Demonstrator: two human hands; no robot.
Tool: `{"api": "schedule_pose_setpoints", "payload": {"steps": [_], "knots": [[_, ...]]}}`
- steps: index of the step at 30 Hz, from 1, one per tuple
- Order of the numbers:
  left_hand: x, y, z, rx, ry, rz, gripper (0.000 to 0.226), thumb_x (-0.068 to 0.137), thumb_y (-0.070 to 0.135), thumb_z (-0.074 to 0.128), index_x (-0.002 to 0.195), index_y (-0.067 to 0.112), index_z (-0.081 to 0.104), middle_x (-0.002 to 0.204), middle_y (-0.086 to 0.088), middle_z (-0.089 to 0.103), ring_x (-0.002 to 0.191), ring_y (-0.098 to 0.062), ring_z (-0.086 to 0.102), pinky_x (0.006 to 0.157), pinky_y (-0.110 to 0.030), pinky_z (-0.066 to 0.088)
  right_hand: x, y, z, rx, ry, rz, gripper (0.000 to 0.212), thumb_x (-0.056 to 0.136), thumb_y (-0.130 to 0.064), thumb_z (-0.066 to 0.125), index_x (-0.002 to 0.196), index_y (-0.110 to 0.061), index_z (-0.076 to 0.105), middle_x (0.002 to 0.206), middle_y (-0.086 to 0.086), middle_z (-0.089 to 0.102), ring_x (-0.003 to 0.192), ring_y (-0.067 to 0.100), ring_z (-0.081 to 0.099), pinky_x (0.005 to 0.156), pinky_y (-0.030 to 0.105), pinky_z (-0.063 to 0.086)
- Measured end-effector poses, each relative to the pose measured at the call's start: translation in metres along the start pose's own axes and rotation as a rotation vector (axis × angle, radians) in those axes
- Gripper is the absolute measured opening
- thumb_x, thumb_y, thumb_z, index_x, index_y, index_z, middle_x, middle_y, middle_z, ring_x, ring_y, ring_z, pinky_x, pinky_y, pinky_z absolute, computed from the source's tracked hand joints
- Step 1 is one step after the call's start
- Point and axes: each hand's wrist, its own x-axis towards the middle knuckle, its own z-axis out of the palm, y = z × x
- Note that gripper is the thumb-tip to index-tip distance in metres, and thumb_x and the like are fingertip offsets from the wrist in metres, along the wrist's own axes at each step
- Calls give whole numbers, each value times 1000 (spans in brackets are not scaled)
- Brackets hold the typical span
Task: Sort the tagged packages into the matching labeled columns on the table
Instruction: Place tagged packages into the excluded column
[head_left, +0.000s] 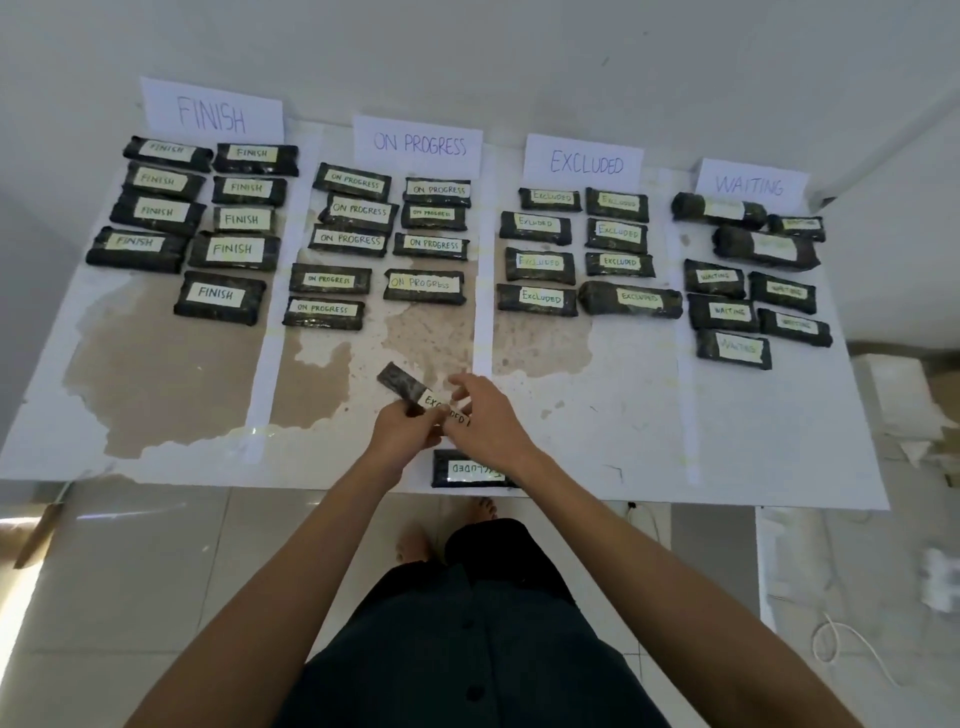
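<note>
1. Head view: the left hand (405, 434) and the right hand (491, 421) meet above the near middle of the table (597, 415), both gripping the held package (402, 382).
2. The left hand's fingers curl round the package's middle, with the thumb pressed on its white tag, which reads EXCLUDED.
3. The right hand's fingers bend over the tagged near end and pinch it; one finger is lifted.
4. The package's dark far end sticks out up and to the left, beyond both hands, tilted over the worn patch below the ON PROGRESS sign (418, 144).
5. A second package (462, 469), also tagged EXCLUDED, lies flat at the table's near edge, just under the right wrist.
6. The EXCLUDED sign (584, 162) stands well apart, farther back and to the right, with its packages in rows below it.
</note>
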Motion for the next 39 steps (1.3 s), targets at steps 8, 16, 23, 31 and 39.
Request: {"api": "schedule_pose_setpoints", "payload": {"steps": [8,16,23,31,39], "knots": [[5,16,36,-118,-114,-11,27,92,15,57,115,2,59,108,-13,68,93,-23,68,81,-30,54,3,19,-37,-406,114,-168,43,79,-7,64,121,-9,57,115,11,58,102,31,53,87,43,45],[28,50,68,209,-103,95,40,90,17,58,129,7,51,97,0,63,96,-19,63,91,-34,50,40,61,-112,-559,168,-93,37,84,3,54,119,-8,58,113,12,59,99,32,52,82,42,45],[44,46,68,362,-33,135,35,90,19,58,124,14,55,113,-2,65,106,-20,59,95,-36,47,78,92,-137,-645,117,-46,44,80,10,51,120,-6,59,115,15,59,103,35,52,81,40,45],[39,22,58,525,-8,204,30,91,16,54,121,15,58,112,-2,64,94,-12,56,68,-13,41,88,96,-128,-656,128,-114,44,76,10,54,117,-3,60,108,19,59,102,38,52,80,40,40],[9,-12,29,1050,-205,441,57,81,28,67,133,20,47,127,0,55,117,-21,47,97,-33,41,58,84,-113,-581,199,-221,41,76,0,64,117,-6,60,112,15,58,98,33,54,80,42,46]]}}
